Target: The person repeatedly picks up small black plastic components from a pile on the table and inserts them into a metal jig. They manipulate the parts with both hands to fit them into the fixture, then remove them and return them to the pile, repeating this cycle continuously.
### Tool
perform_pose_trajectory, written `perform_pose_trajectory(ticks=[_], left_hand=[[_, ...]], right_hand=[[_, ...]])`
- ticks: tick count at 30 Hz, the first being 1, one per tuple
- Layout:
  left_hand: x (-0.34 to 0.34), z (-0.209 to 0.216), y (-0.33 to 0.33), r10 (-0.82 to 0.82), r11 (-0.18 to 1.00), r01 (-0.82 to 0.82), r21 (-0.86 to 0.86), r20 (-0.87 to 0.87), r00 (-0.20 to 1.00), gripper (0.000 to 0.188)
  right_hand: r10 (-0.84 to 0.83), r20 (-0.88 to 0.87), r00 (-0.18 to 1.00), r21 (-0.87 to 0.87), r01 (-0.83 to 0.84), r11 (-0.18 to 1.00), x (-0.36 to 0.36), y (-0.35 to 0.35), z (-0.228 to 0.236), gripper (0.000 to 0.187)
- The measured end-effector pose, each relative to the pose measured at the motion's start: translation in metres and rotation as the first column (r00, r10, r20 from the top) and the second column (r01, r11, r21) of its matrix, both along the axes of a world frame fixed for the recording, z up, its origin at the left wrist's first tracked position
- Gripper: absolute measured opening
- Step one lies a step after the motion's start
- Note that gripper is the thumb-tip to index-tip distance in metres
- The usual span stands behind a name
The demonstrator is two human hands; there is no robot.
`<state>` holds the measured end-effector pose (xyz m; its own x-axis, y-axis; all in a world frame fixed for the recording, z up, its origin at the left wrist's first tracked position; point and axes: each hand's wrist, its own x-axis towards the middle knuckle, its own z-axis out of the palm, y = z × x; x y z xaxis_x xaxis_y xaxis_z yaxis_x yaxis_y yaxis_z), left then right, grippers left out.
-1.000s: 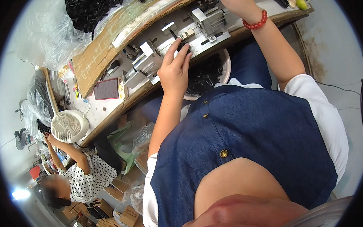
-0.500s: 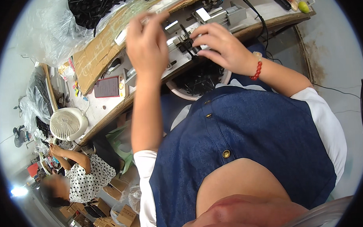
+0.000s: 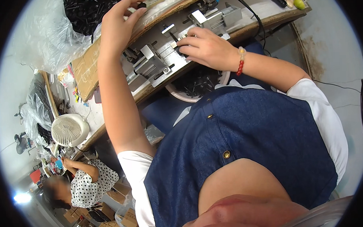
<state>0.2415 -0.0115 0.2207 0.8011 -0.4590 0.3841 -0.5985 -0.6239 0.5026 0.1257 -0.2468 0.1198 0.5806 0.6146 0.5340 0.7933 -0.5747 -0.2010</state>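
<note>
My left hand (image 3: 120, 23) is raised at the far side of the bench, beside the heap of black plastic parts (image 3: 86, 14). Its thumb and fingers pinch a small black plastic part (image 3: 142, 5). My right hand (image 3: 207, 48) rests over the middle of a metal fixture (image 3: 170, 58), fingers bent and close together. A thin black piece (image 3: 173, 35) stands up from the fixture at those fingertips. Whatever else the right fingers grip is hidden under them. Metal slide blocks flank this spot, one on the left (image 3: 149, 62) and one on the right (image 3: 216, 18).
A pink-rimmed basket (image 3: 175, 95) of black parts sits below the bench edge. Cardboard (image 3: 85, 73) and clear plastic (image 3: 47, 42) lie at left, near a white fan (image 3: 69, 129). Black cables (image 3: 250, 9) and fruit (image 3: 299, 4) are at right. Another person (image 3: 88, 185) works at far left.
My left hand has moved left and away from the fixture to the heap, and now pinches a black part. My right hand has shifted slightly left and down over the fixture.
</note>
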Motion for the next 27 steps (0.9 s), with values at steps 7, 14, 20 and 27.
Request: perform_pose_trajectory(ticks=[7,14,20,27], left_hand=[[-0.104,-0.046,-0.013,0.103,0.895,-0.079,-0.440,0.032,0.994,0.027],[-0.154,-0.108,-0.042,0.173,0.898,-0.179,-0.401,-0.050,0.984,0.025],[-0.145,-0.126,-0.050,0.203,0.937,-0.194,-0.289,0.002,0.979,0.021],[-0.145,-0.132,-0.054,0.221,0.959,-0.194,-0.209,0.111,0.969,0.032]], right_hand=[[-0.198,0.232,0.952,0.275,0.131,0.953,0.116,-0.023,0.060,0.010],[-0.230,-0.149,0.962,-0.165,0.205,0.965,0.166,-0.048,0.079,0.015],[-0.101,-0.297,0.949,0.208,0.167,0.964,0.139,-0.052,0.101,0.015],[0.197,-0.506,0.840,0.761,0.327,0.560,0.104,-0.061,0.079,0.018]])
